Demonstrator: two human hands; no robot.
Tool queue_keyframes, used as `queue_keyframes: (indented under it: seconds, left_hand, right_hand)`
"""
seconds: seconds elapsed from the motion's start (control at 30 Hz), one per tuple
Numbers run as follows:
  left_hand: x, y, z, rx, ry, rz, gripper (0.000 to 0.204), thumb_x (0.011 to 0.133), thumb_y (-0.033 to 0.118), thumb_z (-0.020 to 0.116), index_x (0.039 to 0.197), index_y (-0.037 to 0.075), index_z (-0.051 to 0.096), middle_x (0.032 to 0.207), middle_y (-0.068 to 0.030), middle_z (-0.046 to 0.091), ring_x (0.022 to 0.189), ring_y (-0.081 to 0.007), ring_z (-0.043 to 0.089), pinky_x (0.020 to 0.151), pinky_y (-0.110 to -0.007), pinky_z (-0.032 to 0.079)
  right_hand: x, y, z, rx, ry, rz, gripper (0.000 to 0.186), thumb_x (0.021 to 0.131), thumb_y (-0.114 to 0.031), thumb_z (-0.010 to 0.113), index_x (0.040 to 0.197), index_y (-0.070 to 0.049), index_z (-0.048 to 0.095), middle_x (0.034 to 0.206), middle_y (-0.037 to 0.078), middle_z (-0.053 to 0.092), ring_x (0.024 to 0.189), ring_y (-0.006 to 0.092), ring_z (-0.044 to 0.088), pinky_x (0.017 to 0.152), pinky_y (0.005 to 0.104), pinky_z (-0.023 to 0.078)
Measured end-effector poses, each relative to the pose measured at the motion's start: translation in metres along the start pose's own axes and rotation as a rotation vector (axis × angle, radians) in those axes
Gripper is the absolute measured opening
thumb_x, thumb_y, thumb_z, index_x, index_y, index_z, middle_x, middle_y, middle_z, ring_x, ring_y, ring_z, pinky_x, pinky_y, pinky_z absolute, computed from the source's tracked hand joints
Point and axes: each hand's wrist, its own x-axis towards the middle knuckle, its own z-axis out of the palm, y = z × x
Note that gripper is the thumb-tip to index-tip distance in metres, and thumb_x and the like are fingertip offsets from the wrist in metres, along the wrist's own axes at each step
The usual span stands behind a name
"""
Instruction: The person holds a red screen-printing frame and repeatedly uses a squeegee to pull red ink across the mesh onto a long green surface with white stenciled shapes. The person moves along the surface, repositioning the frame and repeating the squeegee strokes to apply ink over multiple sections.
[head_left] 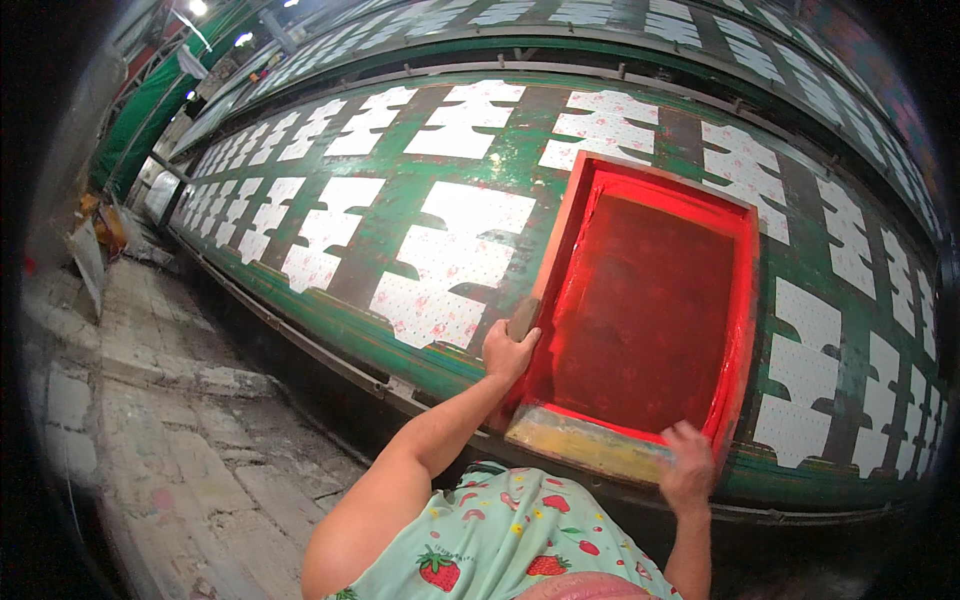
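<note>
A large screen-printing frame (pixel 748 300) lies tilted across the long table, its inner walls smeared bright red and its mesh dark red. My left hand (pixel 508 350) is closed round a small wooden block on the frame's left side. Close to the near right corner is my right hand (pixel 688 462), over the yellowish near edge; motion smears its fingers, and whether it touches the frame cannot be made out. White cut fabric pieces (pixel 455 265) with a small pink floral print lie in rows beside the frame, and some are partly covered by it.
The long green printing table (pixel 345 310) runs left to right, with a metal rail (pixel 340 365) along its near edge. Farther off stands another table with white pieces (pixel 500 14). A worn brick floor (pixel 200 430) lies at left, beside a green curtain (pixel 140 125).
</note>
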Motion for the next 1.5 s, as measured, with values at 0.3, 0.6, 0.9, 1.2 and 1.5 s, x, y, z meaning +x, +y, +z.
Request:
queue_keyframes:
  seconds: [0.3, 0.6, 0.9, 1.2, 1.5]
  left_hand:
    - [0.005, -0.009, 0.011, -0.116, 0.018, 0.004, 0.045, 0.108, 0.040, 0.067, 0.131, 0.002, 0.077, 0.124, -0.0250, 0.077, 0.119, -0.0466, 0.071, 0.105, -0.055, 0.055]
    - [0.000, 0.001, 0.000, -0.173, -0.036, -0.015, 0.047, 0.111, 0.042, 0.062, 0.141, 0.007, 0.072, 0.132, -0.0225, 0.073, 0.128, -0.0454, 0.066, 0.110, -0.057, 0.053]
    - [0.007, -0.014, 0.008, -0.289, -0.039, 0.130, 0.047, 0.118, 0.038, 0.047, 0.118, 0.001, 0.076, 0.113, -0.0303, 0.075, 0.110, -0.0524, 0.066, 0.100, -0.062, 0.049]
    - [0.002, -0.013, 0.008, -0.241, -0.012, 0.144, 0.059, 0.120, 0.043, 0.045, 0.143, -0.006, 0.069, 0.127, -0.0296, 0.075, 0.122, -0.0501, 0.066, 0.109, -0.057, 0.050]
    - [0.002, -0.015, 0.006, -0.267, -0.029, 0.166, 0.053, 0.120, 0.036, 0.047, 0.146, -0.005, 0.068, 0.134, -0.0286, 0.074, 0.127, -0.0485, 0.066, 0.113, -0.055, 0.048]
  right_hand:
    - [-0.016, -0.065, 0.039, -0.147, -0.064, -0.191, 0.054, 0.077, -0.005, 0.084, 0.130, -0.011, 0.078, 0.136, 0.012, 0.072, 0.129, 0.0359, 0.068, 0.109, 0.0528, 0.053]
    - [0.054, -0.107, 0.051, -0.226, -0.169, -0.156, 0.046, 0.083, 0.002, 0.071, 0.125, -0.013, 0.081, 0.116, 0.013, 0.079, 0.108, 0.0383, 0.076, 0.095, 0.0521, 0.060]
    - [0.046, -0.116, 0.041, -0.273, -0.257, -0.060, 0.050, 0.084, 0.001, 0.069, 0.130, -0.015, 0.081, 0.119, 0.018, 0.080, 0.111, 0.0411, 0.076, 0.098, 0.0547, 0.061]
    - [0.040, -0.125, 0.072, -0.302, -0.009, -0.079, 0.050, 0.084, 0.003, 0.066, 0.130, -0.010, 0.080, 0.117, 0.012, 0.081, 0.110, 0.0350, 0.077, 0.098, 0.0502, 0.058]
    - [0.187, -0.040, 0.077, -0.376, 0.072, -0.183, 0.041, 0.091, -0.001, 0.064, 0.128, -0.011, 0.078, 0.110, 0.012, 0.078, 0.102, 0.0338, 0.075, 0.090, 0.0493, 0.057]
